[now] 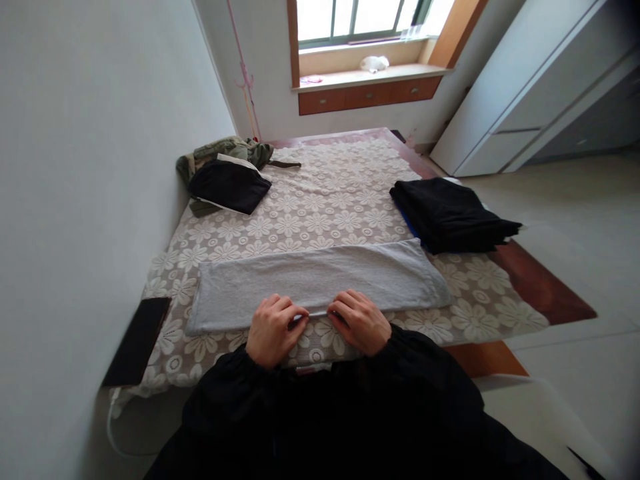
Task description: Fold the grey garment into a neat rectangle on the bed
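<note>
A long grey folded cloth [320, 277] lies across the near part of a table covered with a white floral lace cloth [325, 200]. My left hand [274, 328] and my right hand [361, 321] rest side by side on the grey cloth's near edge at its middle. The fingers of both hands are curled and pinch that edge. Black sleeves cover both my arms.
A folded black garment [450, 213] sits at the right of the table. A black garment [229, 185] lies on an olive one [225, 150] at the far left. A dark flat tablet [137, 340] lies at the near left corner. Wall left, window ledge [370, 77] beyond, white cabinet [530, 87] right.
</note>
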The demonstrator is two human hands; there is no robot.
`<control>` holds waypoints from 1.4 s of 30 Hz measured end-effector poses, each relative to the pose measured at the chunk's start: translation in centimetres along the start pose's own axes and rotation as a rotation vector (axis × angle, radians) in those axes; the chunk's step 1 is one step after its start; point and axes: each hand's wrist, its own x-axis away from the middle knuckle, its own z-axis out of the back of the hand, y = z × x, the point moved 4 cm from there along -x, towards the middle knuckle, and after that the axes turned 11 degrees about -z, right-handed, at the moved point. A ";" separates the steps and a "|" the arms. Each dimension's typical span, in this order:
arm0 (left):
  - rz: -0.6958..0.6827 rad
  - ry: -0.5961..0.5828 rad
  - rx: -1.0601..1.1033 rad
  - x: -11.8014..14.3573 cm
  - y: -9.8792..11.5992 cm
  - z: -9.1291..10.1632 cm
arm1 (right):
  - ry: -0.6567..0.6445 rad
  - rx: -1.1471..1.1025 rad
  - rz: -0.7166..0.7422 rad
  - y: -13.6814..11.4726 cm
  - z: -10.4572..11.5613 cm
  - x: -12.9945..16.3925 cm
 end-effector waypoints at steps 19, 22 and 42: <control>0.052 0.029 -0.066 3.0 -2.0 2.4 | -0.011 0.092 -0.073 3.4 2.7 2.4; 0.035 0.036 -0.022 2.6 -1.2 2.1 | -0.046 0.087 -0.077 2.4 2.3 2.0; -0.083 0.068 0.108 1.9 -1.2 1.2 | 0.024 0.028 -0.009 2.3 1.9 2.2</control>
